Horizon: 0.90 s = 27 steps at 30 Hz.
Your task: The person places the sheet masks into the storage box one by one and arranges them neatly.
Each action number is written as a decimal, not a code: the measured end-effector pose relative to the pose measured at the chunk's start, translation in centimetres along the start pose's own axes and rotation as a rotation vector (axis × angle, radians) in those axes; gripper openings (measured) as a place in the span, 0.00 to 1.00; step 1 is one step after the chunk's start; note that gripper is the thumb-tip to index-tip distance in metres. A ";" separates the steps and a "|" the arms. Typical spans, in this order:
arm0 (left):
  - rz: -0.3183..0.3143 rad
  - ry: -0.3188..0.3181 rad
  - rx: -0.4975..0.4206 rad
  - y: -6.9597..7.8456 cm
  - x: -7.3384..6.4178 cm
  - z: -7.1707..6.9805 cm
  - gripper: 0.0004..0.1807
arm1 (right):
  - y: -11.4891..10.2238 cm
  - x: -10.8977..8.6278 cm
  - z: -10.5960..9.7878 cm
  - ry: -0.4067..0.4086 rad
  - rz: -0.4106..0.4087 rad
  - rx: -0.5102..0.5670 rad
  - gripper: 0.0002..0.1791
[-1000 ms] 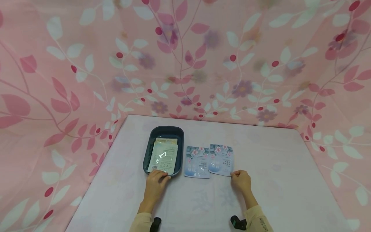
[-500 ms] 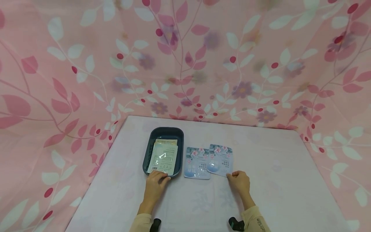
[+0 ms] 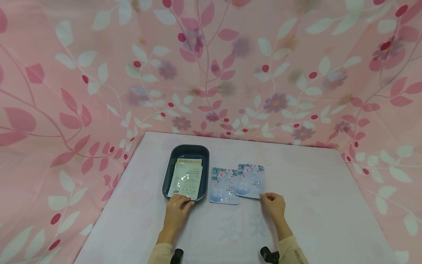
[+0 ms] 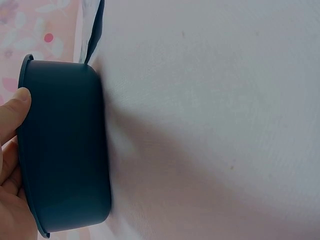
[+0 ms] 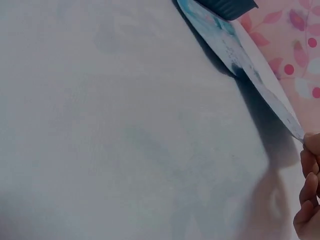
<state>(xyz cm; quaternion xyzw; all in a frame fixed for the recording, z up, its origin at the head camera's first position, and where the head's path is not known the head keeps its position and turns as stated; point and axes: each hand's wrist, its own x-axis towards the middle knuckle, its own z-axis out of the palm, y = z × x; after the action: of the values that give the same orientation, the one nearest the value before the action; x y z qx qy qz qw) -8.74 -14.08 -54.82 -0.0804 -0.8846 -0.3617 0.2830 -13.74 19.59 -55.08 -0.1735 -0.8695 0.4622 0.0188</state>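
Note:
In the head view my left hand holds the near rim of a dark blue-green rectangular tray; its thumb lies over the rim in the left wrist view. A pale green sheet mask packet lies inside, over a yellowish one. My right hand pinches the lower right corner of a blue floral sheet mask packet. That packet's left edge overlaps a second blue sheet mask packet lying between it and the tray. In the right wrist view the pinched corner is raised off the table.
A white cloth covers the table, which stretches away to the right of the packets. Pink floral fabric hangs behind and at both sides. Dark devices sit at the wrists.
The right-hand blue packet has shifted slightly left over its neighbour, and its lower edge has swung a little left, then back right. The left hand and tray stay put.

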 end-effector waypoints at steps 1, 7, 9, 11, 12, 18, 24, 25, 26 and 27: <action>0.000 0.000 0.003 0.0 0.0 0.0 0.11 | -0.3 0.0 -0.1 0.005 -0.006 0.033 0.12; -0.005 -0.003 -0.005 0.0 0.0 0.0 0.11 | -2.7 0.2 -0.9 0.040 -0.130 0.178 0.13; -0.002 0.000 -0.006 0.0 0.0 0.0 0.11 | -3.5 0.3 -1.0 0.051 -0.166 0.214 0.13; 0.000 0.003 -0.006 0.0 0.0 0.0 0.11 | -4.4 0.4 -1.2 0.048 -0.191 0.255 0.13; 0.001 0.003 -0.008 0.0 0.0 0.0 0.11 | -4.8 0.5 -1.2 0.044 -0.198 0.276 0.13; -0.008 -0.005 -0.013 0.2 0.0 0.0 0.11 | -7.5 0.1 -2.1 -0.003 -0.243 0.354 0.11; 0.005 0.002 -0.014 0.1 0.1 -0.1 0.11 | -9.8 -1.2 -2.8 0.005 -0.293 0.385 0.09; 0.007 0.004 -0.013 0.1 0.1 -0.1 0.11 | -10.0 -1.3 -2.8 0.006 -0.295 0.391 0.09; 0.008 0.004 -0.012 0.1 0.1 -0.1 0.11 | -10.1 -1.3 -2.8 0.006 -0.302 0.395 0.09; 0.009 0.004 -0.010 0.1 0.1 -0.1 0.11 | -10.3 -1.3 -2.7 0.010 -0.308 0.399 0.08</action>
<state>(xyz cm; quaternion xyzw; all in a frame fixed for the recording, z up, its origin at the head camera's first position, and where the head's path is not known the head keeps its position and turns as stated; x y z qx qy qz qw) -8.73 -14.08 -54.65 -0.0851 -0.8818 -0.3648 0.2863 -14.88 16.04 -45.05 -0.0339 -0.7771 0.6155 0.1271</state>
